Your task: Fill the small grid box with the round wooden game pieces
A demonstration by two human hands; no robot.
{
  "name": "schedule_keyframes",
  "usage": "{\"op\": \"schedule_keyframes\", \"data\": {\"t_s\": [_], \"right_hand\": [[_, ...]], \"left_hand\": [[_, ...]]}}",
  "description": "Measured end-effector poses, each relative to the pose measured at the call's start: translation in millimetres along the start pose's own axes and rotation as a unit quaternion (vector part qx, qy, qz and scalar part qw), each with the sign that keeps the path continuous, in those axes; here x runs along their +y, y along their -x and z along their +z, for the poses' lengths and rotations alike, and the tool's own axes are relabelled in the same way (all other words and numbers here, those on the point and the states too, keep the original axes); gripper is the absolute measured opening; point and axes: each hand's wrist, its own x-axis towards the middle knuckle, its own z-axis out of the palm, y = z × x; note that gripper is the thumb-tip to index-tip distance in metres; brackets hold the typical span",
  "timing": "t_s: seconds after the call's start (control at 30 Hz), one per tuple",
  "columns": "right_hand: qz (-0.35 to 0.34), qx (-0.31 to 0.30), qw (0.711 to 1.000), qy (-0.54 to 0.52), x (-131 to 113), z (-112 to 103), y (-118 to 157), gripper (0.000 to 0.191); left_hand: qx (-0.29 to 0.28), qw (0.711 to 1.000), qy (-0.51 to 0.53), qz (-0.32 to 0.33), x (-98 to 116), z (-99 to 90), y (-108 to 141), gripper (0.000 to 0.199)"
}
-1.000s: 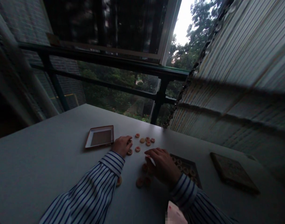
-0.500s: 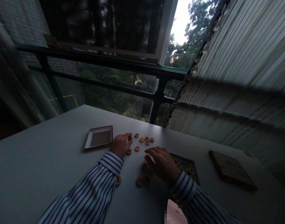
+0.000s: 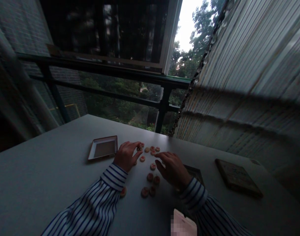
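Between the thumb and fingertips of my left hand [image 3: 126,155] is a round wooden disc [image 3: 139,148] with a dark mark. My right hand [image 3: 172,168] hovers over the discs, thumb and fingers apart, nothing visible between them. Close to its fingertips lie a red-marked disc [image 3: 153,166] and, farther back, another red-marked disc [image 3: 153,152]. Several more discs lie between the hands, among them a plain one [image 3: 147,149]. Nearer me is a group of reddish discs [image 3: 145,192]. One disc [image 3: 123,191] sits beside my left sleeve, partly covered.
An open shallow tray [image 3: 90,155] lies left of my left hand. Behind my right hand a dark box [image 3: 197,171] is mostly hidden. A flat closed box [image 3: 238,177] rests at the right. A pinkish object [image 3: 185,224] is at the bottom. Railing and curtain border the white table [image 3: 53,170].
My left hand has moved slightly right with the dark-marked disc. My right hand has shifted, uncovering a red-marked disc and reddish discs below it. The view has shifted slightly.
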Motion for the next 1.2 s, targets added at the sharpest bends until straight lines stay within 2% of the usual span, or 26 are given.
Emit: {"op": "schedule_keyframes", "data": {"t_s": [0.3, 0.5, 0.9, 1.2], "right_hand": [[0.020, 0.023, 0.999, 0.008, 1, -19, 7, 0.020], [0.038, 0.028, 0.999, -0.001, 4, -32, 17, 0.020], [0.052, 0.041, 0.998, -0.012, 14, -49, 42, 0.022], [0.058, 0.043, 0.997, -0.005, 25, -49, 50, 0.020]], "left_hand": [[0.021, 0.999, 0.019, 0.018, 20, -9.4, -3, 0.029], [-0.012, 0.998, 0.056, 0.009, 36, -14.2, -2, 0.034], [-0.033, 0.993, 0.108, 0.044, 72, -15.3, -5, 0.036], [-0.046, 0.991, 0.124, 0.037, 93, -11.5, -14, 0.034]]}}
